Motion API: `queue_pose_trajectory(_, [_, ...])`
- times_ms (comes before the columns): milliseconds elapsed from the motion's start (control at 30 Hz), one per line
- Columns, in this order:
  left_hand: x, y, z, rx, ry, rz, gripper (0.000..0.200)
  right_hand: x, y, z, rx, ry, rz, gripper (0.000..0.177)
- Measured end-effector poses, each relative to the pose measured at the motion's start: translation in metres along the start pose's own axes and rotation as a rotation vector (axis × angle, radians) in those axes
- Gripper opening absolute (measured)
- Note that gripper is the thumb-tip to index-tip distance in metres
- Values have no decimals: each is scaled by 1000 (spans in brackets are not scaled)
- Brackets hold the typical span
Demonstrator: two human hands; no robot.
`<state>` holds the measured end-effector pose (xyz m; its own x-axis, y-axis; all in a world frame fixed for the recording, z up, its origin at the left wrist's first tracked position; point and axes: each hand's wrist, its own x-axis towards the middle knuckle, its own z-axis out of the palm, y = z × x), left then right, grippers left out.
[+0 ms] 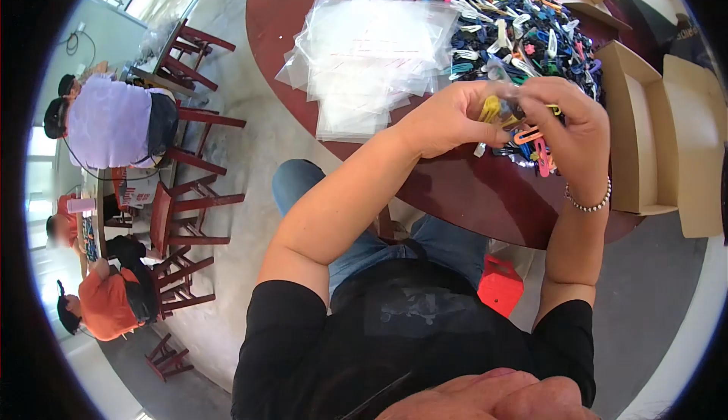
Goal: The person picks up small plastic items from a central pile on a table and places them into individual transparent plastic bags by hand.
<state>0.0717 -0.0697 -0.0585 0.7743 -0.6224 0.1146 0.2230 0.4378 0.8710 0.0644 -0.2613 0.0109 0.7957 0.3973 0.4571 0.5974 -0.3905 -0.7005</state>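
Observation:
My left hand (pixel 447 120) is closed around a small clear plastic bag (pixel 498 71), with yellow hair clips (pixel 491 108) showing between thumb and fingers. Against it, my right hand (pixel 569 117) has its fingers bent inward, pinched at the bag's opening; what lies between these fingertips is mostly hidden. Just below the fingers show an orange hair clip (pixel 526 136) and a pink hair clip (pixel 542 158). Behind both hands spreads a large pile of hair clips (pixel 523 26) in black, white and many colours.
Flat clear plastic bags (pixel 371 48) lie stacked left of the pile on the dark red round table (pixel 470 200). An open cardboard box (pixel 637 139) stands at the right. A red stool (pixel 500 285) is beside my leg. Several people (pixel 114 124) sit at another table at far left.

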Motion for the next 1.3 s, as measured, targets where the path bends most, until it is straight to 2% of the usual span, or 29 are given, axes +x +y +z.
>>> queue_pose_trajectory(33, [0,0,1,62,-12,9,54,-1,2,-5,-7,9,2,15])
queue_pose_trajectory(100, [1,1,1,50,2,7,53,2,7,-12,86,313,76,10])
queue_pose_trajectory(167, [3,-3,-3,54,60,11,52,0,8,-21,114,355,94,10])
queue_pose_trajectory(233, [4,-3,-4,99,72,23,49,-11,18,-42,19,310,211,14])
queue_pose_trajectory(300, [2,-2,-4,91,147,-35,46,-14,15,-68,-61,373,175,15])
queue_pose_trajectory(367, [3,-1,-6,84,110,-24,43,-19,10,-97,-155,587,279,16])
queue_pose_trajectory(500, [1,1,-3,109,114,-73,37,-37,17,-165,-185,705,322,18])
queue_pose_trajectory(567, [1,0,-3,92,117,-92,36,-49,28,-199,-335,781,464,20])
queue_pose_trajectory(733, [1,0,-3,103,119,-98,36,-100,95,-280,-314,857,617,23])
queue_pose_trajectory(833, [2,-1,-3,118,107,-99,37,-145,142,-316,-442,914,694,32])
queue_pose_trajectory(900, [2,-2,-4,138,114,-93,37,-181,174,-342,-822,842,886,40])
queue_pose_trajectory(933, [2,-2,-3,149,125,-97,37,-196,185,-351,-820,845,889,40])
queue_pose_trajectory(1000, [3,-2,-3,163,133,-102,37,-214,199,-361,-1072,839,1219,42])
queue_pose_trajectory(1033, [3,-2,-2,167,136,-104,37,-219,203,-364,-1070,840,1223,42])
queue_pose_trajectory(1100, [3,-1,-2,172,140,-111,37,-228,211,-368,-909,965,1029,43])
queue_pose_trajectory(1133, [3,0,-1,171,144,-117,37,-232,212,-371,-909,964,1034,43])
queue_pose_trajectory(1200, [3,0,0,170,150,-122,37,-234,216,-375,-1243,763,1075,45])
queue_pose_trajectory(1300, [2,0,-1,162,144,-111,38,-235,217,-374,-1329,782,1013,42])
